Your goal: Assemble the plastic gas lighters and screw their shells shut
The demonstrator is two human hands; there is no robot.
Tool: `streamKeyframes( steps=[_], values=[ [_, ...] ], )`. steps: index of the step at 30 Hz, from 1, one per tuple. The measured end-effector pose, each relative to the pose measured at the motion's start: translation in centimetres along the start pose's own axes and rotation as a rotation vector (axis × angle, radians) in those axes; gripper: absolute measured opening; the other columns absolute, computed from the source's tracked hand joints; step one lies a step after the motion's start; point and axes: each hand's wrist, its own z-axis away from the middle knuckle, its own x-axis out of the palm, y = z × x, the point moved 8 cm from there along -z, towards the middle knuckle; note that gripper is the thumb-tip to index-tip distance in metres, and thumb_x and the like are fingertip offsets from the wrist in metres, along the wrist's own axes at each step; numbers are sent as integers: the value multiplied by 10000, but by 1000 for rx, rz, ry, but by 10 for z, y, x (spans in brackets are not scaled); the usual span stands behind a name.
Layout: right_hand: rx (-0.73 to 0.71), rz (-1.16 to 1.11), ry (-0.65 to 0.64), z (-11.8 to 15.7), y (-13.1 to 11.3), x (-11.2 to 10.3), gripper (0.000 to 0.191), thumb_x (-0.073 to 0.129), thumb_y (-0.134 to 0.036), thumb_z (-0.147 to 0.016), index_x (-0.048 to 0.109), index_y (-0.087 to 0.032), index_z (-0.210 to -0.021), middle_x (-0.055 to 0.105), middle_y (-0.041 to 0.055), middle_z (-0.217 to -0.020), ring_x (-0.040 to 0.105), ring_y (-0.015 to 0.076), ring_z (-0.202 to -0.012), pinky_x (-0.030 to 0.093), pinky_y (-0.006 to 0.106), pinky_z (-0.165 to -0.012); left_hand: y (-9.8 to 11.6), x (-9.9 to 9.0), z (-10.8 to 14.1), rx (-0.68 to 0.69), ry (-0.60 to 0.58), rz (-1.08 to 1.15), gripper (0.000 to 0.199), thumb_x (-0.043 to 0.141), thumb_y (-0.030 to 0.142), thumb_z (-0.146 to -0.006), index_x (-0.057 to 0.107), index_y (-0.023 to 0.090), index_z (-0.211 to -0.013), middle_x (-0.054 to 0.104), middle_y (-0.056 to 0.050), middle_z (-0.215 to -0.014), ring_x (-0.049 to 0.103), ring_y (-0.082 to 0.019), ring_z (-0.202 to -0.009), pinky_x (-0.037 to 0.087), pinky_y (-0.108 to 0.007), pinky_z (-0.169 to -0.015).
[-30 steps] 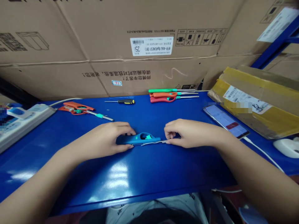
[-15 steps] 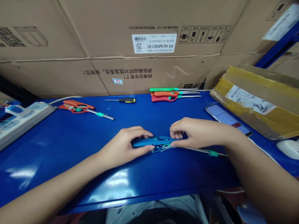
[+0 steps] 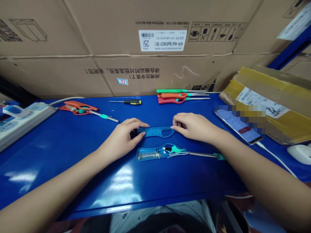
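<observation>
Blue lighter shell between left fingers and right fingers (lying flat)

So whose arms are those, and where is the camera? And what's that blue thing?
Those are one person's own arms. The camera sits on their head and looks down, so you see what they see. Their left hand and right hand hold a blue shell between them. It looks like half of a long lighter. The other half lies just nearer the person, with its insides showing and a metal tube pointing right. On the blue table there are also more lighters, a screwdriver and a phone.
</observation>
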Motion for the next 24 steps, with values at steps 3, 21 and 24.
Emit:
streamKeyframes(
  steps=[3, 21, 24],
  values=[
    [19, 4, 6, -1, 4, 1, 148, 553, -326, -957, 603, -208, -882, 687, 15, -922, 563, 149, -747, 316, 271, -603, 2, 2, 0, 42, 1, -21, 253, 554, 296, -961, 712, 191, -1128, 701, -83, -1115, 650, -220, -1006, 530, -378, -891],
    [-248, -284, -406, 31, -37, -1, 73, 618, -214, -911, 672, -217, -863, 661, -33, -816, 565, 104, -706, 406, 240, -630, 52, 10, 17, 385, -281, -132, 178, 655, 383, -929, 718, 217, -923, 700, -20, -876, 611, -183, -838, 458, -326, -789],
    [-236, -282, -328, 27, -32, -8, 83, 610, -210, -906, 652, -207, -834, 653, -28, -808, 550, 103, -690, 399, 235, -620, 48, 13, 15, 366, -295, -101, 159, 656, 364, -931, 719, 218, -932, 702, -19, -905, 619, -177, -852, 461, -322, -813]
  ],
)
